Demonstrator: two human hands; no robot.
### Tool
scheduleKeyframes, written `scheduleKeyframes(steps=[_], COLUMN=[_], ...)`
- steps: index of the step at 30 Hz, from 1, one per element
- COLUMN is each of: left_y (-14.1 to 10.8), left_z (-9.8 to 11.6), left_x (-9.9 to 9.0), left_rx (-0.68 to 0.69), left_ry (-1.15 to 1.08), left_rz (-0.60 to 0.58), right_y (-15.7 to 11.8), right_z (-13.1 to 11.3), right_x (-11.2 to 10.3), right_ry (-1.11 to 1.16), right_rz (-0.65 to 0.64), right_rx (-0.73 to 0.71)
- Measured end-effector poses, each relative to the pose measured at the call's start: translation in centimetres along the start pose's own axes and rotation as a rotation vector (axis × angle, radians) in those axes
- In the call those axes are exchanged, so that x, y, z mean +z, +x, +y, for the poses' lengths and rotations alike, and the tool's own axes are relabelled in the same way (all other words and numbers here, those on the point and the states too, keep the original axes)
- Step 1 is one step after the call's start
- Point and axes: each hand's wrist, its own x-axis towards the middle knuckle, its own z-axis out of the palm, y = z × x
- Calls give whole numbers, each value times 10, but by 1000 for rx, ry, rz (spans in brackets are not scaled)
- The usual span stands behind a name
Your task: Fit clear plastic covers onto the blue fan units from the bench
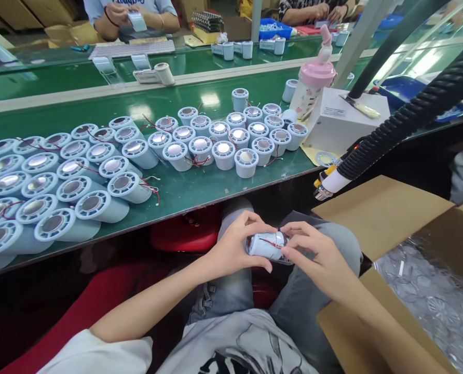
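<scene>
Above my lap, my left hand (pixel 244 240) curls its thumb and fingers around one end of a light blue cylindrical housing (pixel 263 246). Thin red and dark wires lie along its side. My right hand (pixel 313 248) grips the other end, where a clear plastic part shows around it; how far the two fit together is partly hidden by fingers. On the green bench beyond stand several similar blue housings (pixel 245 162) with round silvery tops, some with red and black wires trailing out.
At right, an open cardboard box (pixel 387 210) holds many clear plastic parts (pixel 430 296). A black corrugated hose (pixel 406 111) with a white nozzle slants above it. A white machine box (pixel 340 122) and pink-lidded bottle (pixel 313 83) stand on the bench (pixel 200 192). Co-workers sit across.
</scene>
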Motion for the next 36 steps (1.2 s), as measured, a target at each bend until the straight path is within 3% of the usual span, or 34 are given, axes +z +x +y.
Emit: scheduleKeyframes(steps=[4, 9, 12, 16, 19, 25, 36], left_y=[1, 1, -2, -5, -7, -10, -13], left_z=[-4, 3, 5, 4, 6, 13, 15], left_x=[-1, 0, 2, 0, -4, -8, -10], left_rx=[11, -152, -248, -321, -293, -177, -45], left_ry=[-42, -340, -532, -663, -614, -441, -306], left_rz=[-92, -196, -167, -164, -185, -160, -148], right_y=[2, 5, 2, -3, -5, -6, -5], right_z=[6, 12, 13, 15, 15, 11, 6], right_x=[-2, -6, -8, -9, -8, -9, -10], right_ry=[234, 484, 315, -80, -69, 214, 518], right_rz=[48, 48, -21, 32, 14, -98, -190], right_rx=[120, 157, -20, -208, -213, -27, 125])
